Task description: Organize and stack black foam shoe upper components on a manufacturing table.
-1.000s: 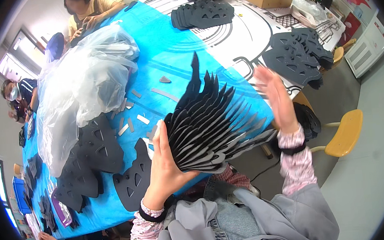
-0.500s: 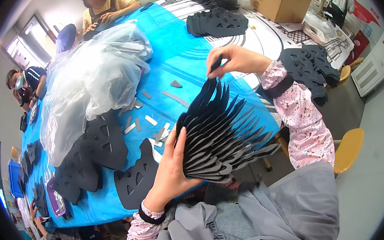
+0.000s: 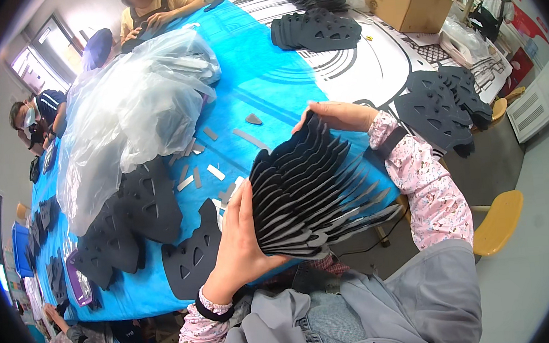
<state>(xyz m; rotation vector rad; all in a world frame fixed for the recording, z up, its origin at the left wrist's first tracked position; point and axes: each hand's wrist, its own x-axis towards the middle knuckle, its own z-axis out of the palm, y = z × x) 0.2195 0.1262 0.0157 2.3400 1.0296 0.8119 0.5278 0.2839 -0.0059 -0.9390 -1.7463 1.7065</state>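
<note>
Two hands in the head view, both at one fanned stack of thin black sheets above the near edge of the blue table cover; left hand gripping the stack's left side; right hand at its far end, fingers partly hidden, grip impossible to tell; best to bear the weight in the left palm, press lightly, spare the thin points; marks on the cardboard box too small to read.
</note>
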